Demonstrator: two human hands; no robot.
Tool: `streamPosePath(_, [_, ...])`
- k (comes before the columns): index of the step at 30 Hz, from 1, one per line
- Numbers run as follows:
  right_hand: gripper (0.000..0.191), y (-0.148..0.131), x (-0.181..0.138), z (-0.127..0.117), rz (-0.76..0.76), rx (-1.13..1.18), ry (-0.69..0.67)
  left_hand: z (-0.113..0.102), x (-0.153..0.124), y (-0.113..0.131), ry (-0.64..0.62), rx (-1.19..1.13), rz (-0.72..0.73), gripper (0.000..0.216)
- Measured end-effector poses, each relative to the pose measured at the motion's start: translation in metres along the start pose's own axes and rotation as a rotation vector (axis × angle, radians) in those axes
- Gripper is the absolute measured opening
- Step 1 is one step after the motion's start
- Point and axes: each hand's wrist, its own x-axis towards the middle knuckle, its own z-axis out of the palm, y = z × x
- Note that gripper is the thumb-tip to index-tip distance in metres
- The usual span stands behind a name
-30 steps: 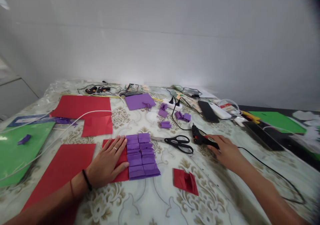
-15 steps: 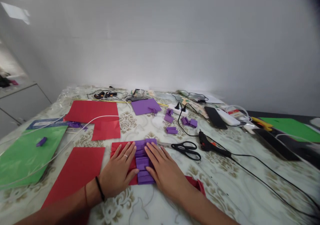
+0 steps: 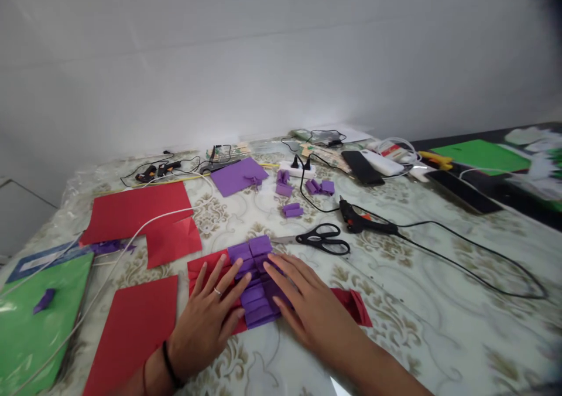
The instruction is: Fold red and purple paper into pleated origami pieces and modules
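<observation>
A pleated strip of purple paper [image 3: 256, 303] lies on the table, joined side by side with pleated red paper [image 3: 206, 269]. My left hand [image 3: 205, 311] rests flat on the red part, fingers spread, with the fingertips near the purple edge. Across the purple folds lies my right hand [image 3: 309, 302], fingers stretched out and palm down. A folded red end [image 3: 353, 307] sticks out beyond my right wrist. Just past the right fingertips are black-handled scissors [image 3: 324, 239], their blades pointing at the purple paper.
A black glue gun [image 3: 364, 220] with its cable lies right of the scissors. Folded purple pieces [image 3: 293, 210] sit near a white power strip [image 3: 298, 169]. Red sheets [image 3: 136, 325] and a green pack [image 3: 48, 320] lie left, crossed by a white cable [image 3: 127, 245]. Phones lie at the right.
The view has turned to the right. My left hand's fingers have spread and shifted slightly off the purple edge; both hands still lie on the pleated paper.
</observation>
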Motion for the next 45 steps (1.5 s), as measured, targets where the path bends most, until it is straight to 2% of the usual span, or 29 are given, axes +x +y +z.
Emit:
streamPosePath(3, [0.039, 0.003, -0.014, -0.006, -0.037, 0.016, -0.05, -0.001, -0.001, -0.002, -0.028, -0.019, 0.035, 0.063])
streamPosePath(6, [0.036, 0.008, -0.019, -0.004, -0.073, 0.025, -0.1, -0.002, -0.003, 0.001, -0.035, -0.029, 0.035, 0.063])
streamPosePath(10, [0.038, 0.014, -0.02, -0.004, -0.182, 0.029, -0.122, -0.003, -0.01, 0.024, -0.009, -0.018, -0.084, 0.066])
streamPosePath(15, [0.049, 0.022, -0.025, -0.004, -0.313, 0.031, -0.185, -0.01, -0.017, 0.059, -0.093, -0.038, -0.3, 0.057])
streamPosePath(21, [0.055, 0.031, -0.03, 0.006, -0.35, 0.088, -0.232, -0.012, -0.02, 0.066, -0.159, -0.069, -0.311, 0.058])
streamPosePath(30, [0.056, 0.027, -0.029, 0.004, -0.285, 0.164, -0.279, -0.012, -0.02, 0.071, -0.135, -0.06, -0.361, 0.054])
streamPosePath(36, [0.054, 0.016, -0.034, 0.002, -0.209, 0.124, -0.261, -0.011, -0.008, 0.07, -0.043, -0.091, -0.408, 0.064])
streamPosePath(41, [0.055, 0.006, -0.047, 0.005, -0.098, 0.157, -0.195, 0.003, -0.002, 0.062, -0.039, -0.106, -0.353, 0.062])
streamPosePath(45, [0.047, 0.009, -0.048, 0.001, -0.058, 0.226, -0.115, 0.015, -0.008, 0.057, -0.03, -0.069, -0.289, 0.061])
